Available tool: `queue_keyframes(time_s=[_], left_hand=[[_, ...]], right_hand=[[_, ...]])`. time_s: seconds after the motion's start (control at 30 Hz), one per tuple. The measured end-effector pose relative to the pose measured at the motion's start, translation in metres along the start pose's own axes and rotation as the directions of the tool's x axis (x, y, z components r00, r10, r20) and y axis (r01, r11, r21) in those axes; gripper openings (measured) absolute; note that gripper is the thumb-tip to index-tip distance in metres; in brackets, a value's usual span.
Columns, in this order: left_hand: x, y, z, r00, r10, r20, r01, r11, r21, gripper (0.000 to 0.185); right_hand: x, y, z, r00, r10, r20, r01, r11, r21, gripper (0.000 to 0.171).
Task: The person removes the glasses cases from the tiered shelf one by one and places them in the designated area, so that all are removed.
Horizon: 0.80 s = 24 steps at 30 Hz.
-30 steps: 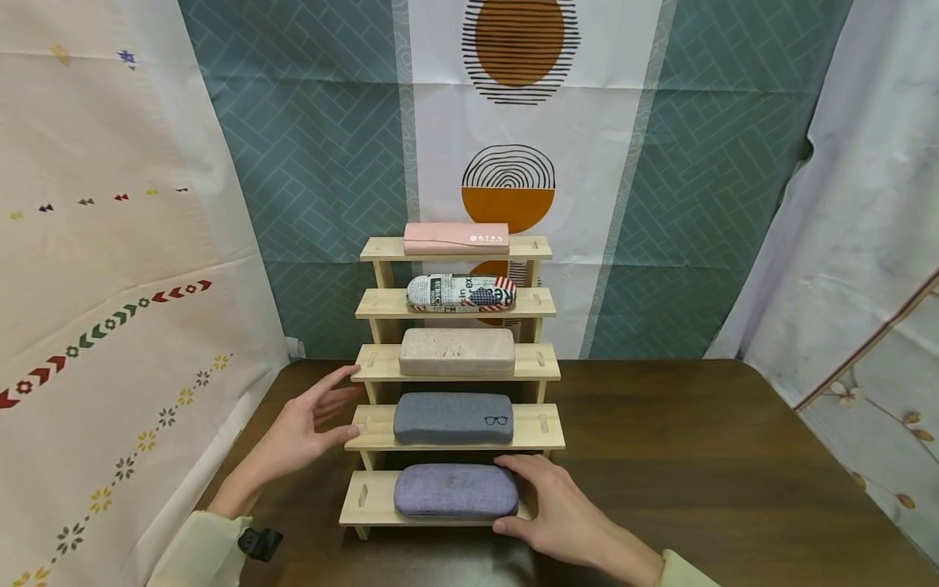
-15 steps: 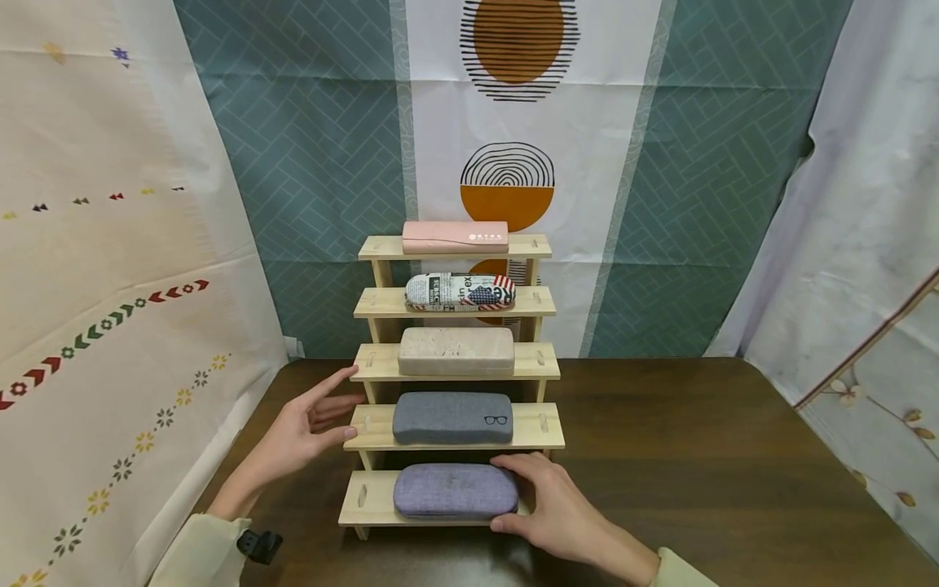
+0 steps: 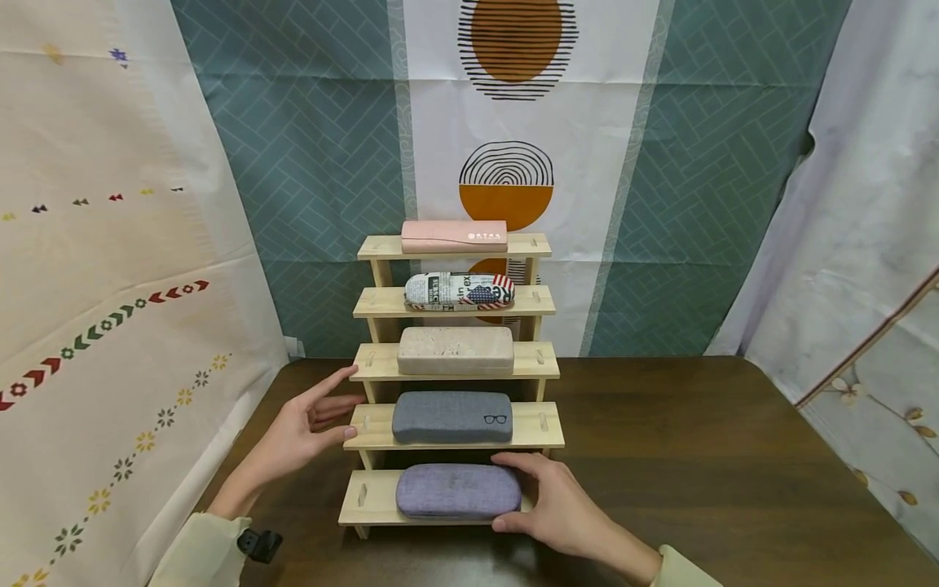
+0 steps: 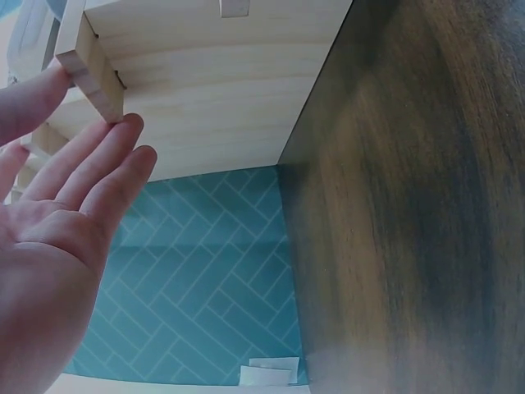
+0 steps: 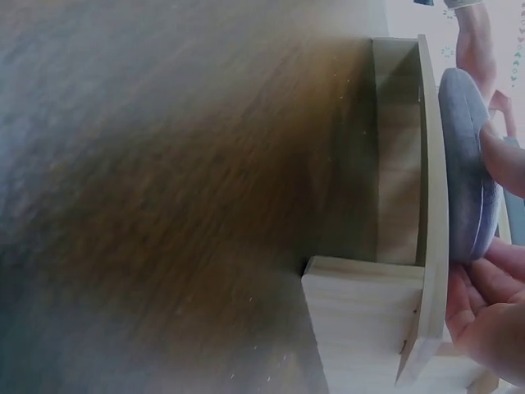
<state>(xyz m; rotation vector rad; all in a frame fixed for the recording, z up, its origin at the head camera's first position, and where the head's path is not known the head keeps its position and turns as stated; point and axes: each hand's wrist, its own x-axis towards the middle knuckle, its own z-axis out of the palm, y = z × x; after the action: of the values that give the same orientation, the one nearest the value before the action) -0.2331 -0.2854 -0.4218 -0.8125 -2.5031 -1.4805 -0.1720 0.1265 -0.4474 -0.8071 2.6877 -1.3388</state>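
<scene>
Right hand: fingers curled about the right end of the purple glasses case, thumb at its near corner, forefinger along its far edge; grasping it. The case lies flat on the lowest step of the wooden stepped rack, a little right of centre.

Left hand: released, fingers straight, thumb tip resting on the left end of the second step, forefinger reaching toward the third; it holds nothing.

Rack contents, bottom to top: purple case; dark grey case with a small spectacles mark; beige case; newsprint-and-flag case; pink case. One to a step, each centred.

Support: dark wooden table. Surround: teal herringbone backdrop with a white printed panel, pale curtains at both sides.

Risks, as judged: the grip takes one end only, so the free end may drag or tip off the front lip. A knock upward against the second step could shake the rack and shift the upper cases, as the left hand merely touches the rack.
</scene>
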Motion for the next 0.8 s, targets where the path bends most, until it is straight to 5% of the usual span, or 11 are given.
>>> queue_keyframes(time_s=[0.8], left_hand=[[-0.0002, 0.0000, -0.0008, 1.000, -0.009, 0.010, 0.009, 0.999, -0.049, 0.090]], right_hand=[[0.0055, -0.0007, 0.0027, 0.999, 0.016, 0.030, -0.017, 0.999, 0.036, 0.071]])
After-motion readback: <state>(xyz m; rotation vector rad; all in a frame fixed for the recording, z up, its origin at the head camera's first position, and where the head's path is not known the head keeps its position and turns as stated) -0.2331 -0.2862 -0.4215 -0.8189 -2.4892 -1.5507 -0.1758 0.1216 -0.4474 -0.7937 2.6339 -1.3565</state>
